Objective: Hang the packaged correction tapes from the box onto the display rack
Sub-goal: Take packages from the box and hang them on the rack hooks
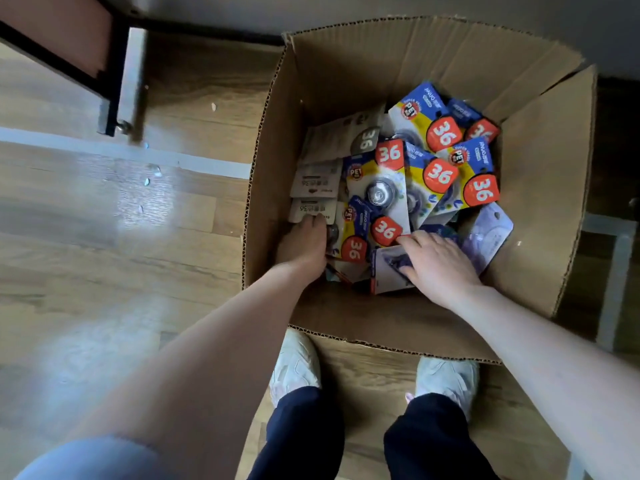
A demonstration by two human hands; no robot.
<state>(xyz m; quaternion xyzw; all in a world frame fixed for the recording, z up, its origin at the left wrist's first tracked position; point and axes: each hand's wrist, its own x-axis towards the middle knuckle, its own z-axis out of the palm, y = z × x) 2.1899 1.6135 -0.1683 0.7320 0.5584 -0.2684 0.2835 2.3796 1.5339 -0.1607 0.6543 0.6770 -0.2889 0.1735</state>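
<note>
An open cardboard box (540,188) stands on the floor in front of me. Inside lies a jumble of packaged correction tapes (446,168), yellow and blue cards with red "36" labels, some turned face down and white (313,183). My left hand (304,242) reaches into the box's left side, its fingertips touching a face-down white pack (311,209). My right hand (438,261) lies flat with spread fingers on a pale bluish pack (388,268) near the front of the pile. Neither hand grips anything that I can see. No display rack appears in this view.
The box sits on a wooden floor (121,237). A dark-framed piece of furniture (110,81) stands at the upper left, and a pale metal frame (616,271) to the right of the box. My two feet in white shoes (298,365) are just in front of the box.
</note>
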